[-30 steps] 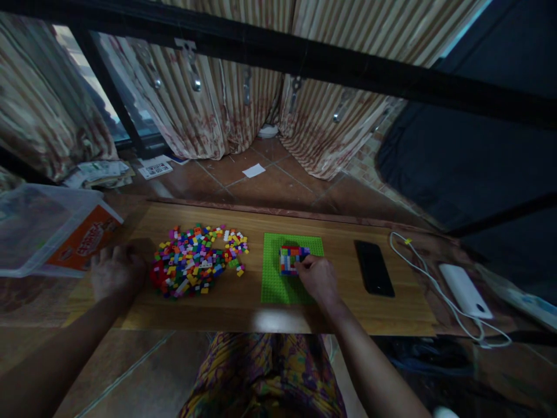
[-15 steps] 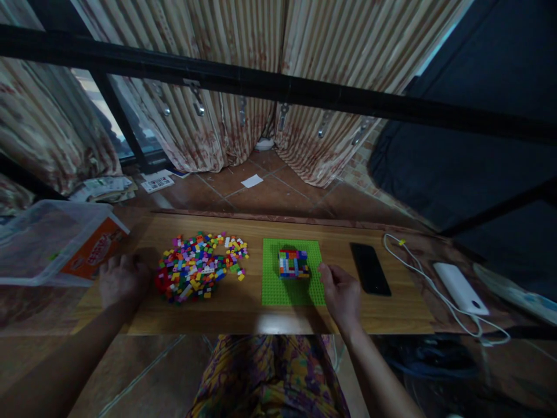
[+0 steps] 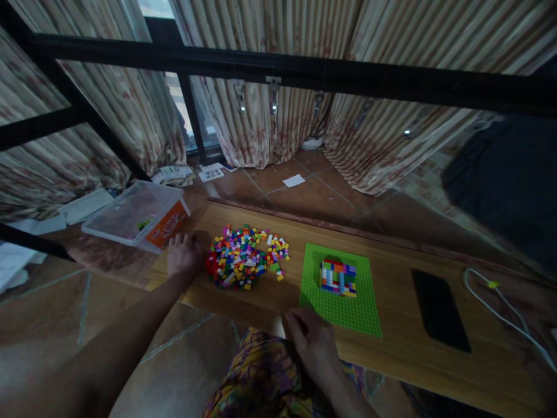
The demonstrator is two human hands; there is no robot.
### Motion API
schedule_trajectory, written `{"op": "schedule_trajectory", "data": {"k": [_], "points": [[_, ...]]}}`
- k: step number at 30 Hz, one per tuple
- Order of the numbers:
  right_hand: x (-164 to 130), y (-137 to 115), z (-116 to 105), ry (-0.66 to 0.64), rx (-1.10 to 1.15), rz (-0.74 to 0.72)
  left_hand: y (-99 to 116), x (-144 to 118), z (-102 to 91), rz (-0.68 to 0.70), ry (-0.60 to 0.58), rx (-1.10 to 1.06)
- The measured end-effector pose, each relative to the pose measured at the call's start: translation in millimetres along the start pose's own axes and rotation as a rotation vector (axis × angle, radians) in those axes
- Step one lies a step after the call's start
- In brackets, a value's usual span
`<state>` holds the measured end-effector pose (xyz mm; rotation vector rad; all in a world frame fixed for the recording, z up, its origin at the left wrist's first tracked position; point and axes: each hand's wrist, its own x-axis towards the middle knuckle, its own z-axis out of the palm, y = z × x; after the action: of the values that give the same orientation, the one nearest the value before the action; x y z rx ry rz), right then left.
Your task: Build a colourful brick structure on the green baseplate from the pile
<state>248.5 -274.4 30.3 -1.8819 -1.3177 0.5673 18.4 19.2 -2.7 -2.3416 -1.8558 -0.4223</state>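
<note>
Item: small-brick building set laid out on a wooden board (image 3: 391, 360), partway built. A green baseplate (image 3: 343, 307) lies flat on the board, right of centre; on its far half stands a low multicoloured block assembly (image 3: 338, 277), a compact rectangular cluster only a few layers high, with most of the plate's studs bare around it. To the left of the plate, near but apart from it, a loose brick pile (image 3: 241, 261) of mixed colours remains large, with a few strays scattered toward the plate. Judged from this, the build is at an early to middle stage: a small core is done and the bulk of the stock is unused. The left hand (image 3: 185, 255) rests palm down on the board, just beside the left edge of the pile, fingers loosely curled and holding nothing visible. The right hand (image 3: 311, 342) sits at the near edge of the board, just short of the plate's near corner, fingers bent; whether it pinches a brick cannot be told. Also present: a clear plastic tub (image 3: 139, 215) at far left, a dark phone (image 3: 439, 310) and a white cable (image 3: 500, 307) at right.
</note>
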Motion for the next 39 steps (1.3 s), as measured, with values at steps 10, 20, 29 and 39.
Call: {"op": "schedule_trajectory", "data": {"k": [10,20,29,39], "points": [[53,2,15,0.074,-0.186,-0.017,2,-3,-0.4,-0.013,0.019,-0.046],[83,-5,31,0.059,-0.467,0.062,1,-3,2.2,-0.022,0.030,-0.101],[70,-4,45,0.040,-0.318,-0.105,1,-5,3.2,-0.020,0.035,-0.086],[82,-13,52,0.012,-0.273,-0.213,2,-5,2.6,-0.023,0.024,-0.107]]}}
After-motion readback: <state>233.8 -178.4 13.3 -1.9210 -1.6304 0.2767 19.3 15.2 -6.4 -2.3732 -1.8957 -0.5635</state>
